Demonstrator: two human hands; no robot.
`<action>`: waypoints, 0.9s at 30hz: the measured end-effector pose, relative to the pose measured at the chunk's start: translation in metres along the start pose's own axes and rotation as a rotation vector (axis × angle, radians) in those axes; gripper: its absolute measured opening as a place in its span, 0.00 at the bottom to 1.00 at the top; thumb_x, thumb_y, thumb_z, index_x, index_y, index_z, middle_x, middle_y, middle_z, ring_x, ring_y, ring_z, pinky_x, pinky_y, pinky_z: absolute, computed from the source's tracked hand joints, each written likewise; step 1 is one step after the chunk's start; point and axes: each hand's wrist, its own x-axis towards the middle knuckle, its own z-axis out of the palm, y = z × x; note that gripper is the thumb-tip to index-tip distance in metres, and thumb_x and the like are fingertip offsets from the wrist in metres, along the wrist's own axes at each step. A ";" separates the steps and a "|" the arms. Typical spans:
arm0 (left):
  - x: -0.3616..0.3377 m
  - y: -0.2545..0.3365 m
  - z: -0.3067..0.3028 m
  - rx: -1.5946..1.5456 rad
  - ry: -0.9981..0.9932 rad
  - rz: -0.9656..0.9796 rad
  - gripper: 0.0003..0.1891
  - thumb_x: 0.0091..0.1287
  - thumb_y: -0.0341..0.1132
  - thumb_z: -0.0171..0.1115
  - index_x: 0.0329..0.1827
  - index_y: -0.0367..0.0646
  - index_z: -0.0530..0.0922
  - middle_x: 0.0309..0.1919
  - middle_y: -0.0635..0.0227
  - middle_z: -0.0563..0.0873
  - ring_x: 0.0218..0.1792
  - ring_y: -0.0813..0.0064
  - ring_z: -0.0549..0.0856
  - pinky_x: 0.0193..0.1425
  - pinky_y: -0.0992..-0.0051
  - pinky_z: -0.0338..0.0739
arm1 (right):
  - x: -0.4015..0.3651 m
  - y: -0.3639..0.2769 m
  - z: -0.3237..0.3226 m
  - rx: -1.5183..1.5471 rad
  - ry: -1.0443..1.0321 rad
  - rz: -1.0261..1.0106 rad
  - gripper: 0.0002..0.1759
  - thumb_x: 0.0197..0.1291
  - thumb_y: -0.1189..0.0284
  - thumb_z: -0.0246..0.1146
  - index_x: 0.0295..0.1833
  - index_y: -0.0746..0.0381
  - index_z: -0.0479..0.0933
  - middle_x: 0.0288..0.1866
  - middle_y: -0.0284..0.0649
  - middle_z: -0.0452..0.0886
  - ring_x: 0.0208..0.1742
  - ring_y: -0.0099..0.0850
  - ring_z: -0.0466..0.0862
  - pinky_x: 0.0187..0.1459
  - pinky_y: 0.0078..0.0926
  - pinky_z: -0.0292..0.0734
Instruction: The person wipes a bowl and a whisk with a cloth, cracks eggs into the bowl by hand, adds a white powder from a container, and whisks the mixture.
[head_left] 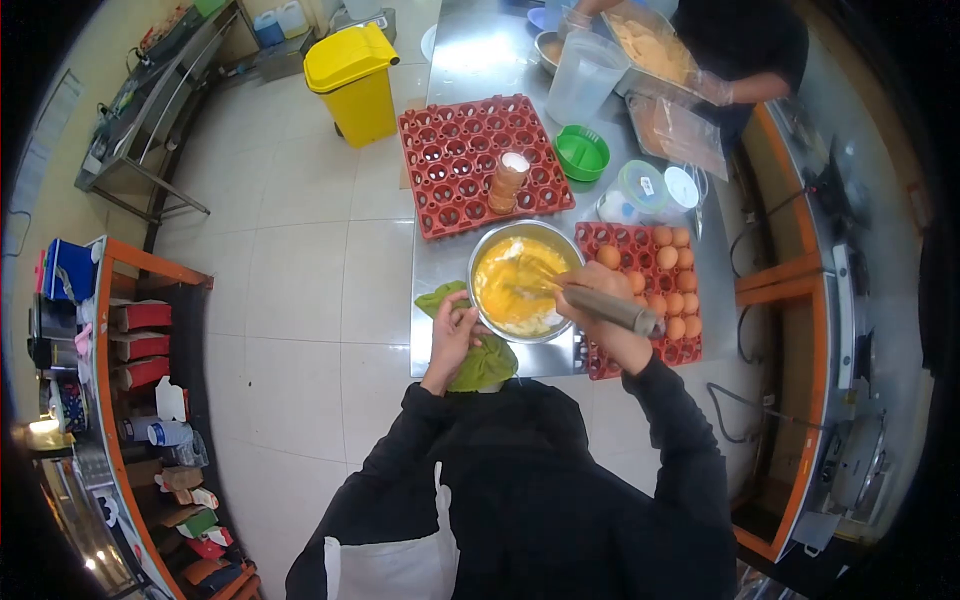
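A metal bowl (478,235) of beaten yellow egg with white patches stands near the counter's front edge. My right hand (606,312) is closed round the thick handle of a whisk (625,311), whose wires dip into the egg. At the bowl's lower left rim is my left hand (455,332), its fingers bent, thumb and fingertips by the rim. A green cloth (485,365) lies under and beside that hand. Right of the bowl, a red tray (603,363) holds several brown eggs (667,258). Stacked eggshells (507,184) stand on an empty-celled red tray (440,160) behind the bowl.
A green container (582,153), lidded tubs (642,186) and a clear pitcher (585,75) stand farther back. Across the counter, a gloved person (745,50) holds a metal pan of orange-tan food (650,50). A yellow bin (352,85) is on the floor at the left.
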 end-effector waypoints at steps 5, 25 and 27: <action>0.003 -0.002 -0.002 -0.011 0.001 0.002 0.19 0.78 0.33 0.58 0.69 0.44 0.67 0.41 0.67 0.86 0.35 0.77 0.89 0.32 0.84 0.76 | -0.006 -0.002 -0.004 0.005 -0.102 -0.097 0.07 0.56 0.72 0.71 0.37 0.65 0.85 0.33 0.41 0.85 0.33 0.38 0.84 0.36 0.35 0.80; 0.000 -0.002 -0.003 0.020 -0.010 0.011 0.19 0.78 0.37 0.59 0.68 0.45 0.67 0.44 0.68 0.87 0.36 0.80 0.88 0.32 0.84 0.78 | -0.023 -0.006 0.006 -0.074 -0.060 0.027 0.11 0.53 0.69 0.74 0.43 0.59 0.86 0.32 0.40 0.79 0.34 0.42 0.85 0.36 0.36 0.79; 0.002 -0.001 -0.003 0.017 -0.006 0.014 0.20 0.78 0.37 0.59 0.68 0.45 0.67 0.44 0.67 0.87 0.36 0.80 0.89 0.33 0.83 0.77 | -0.020 -0.005 0.005 -0.065 -0.086 0.006 0.11 0.53 0.69 0.74 0.43 0.59 0.86 0.33 0.41 0.79 0.33 0.42 0.85 0.35 0.37 0.79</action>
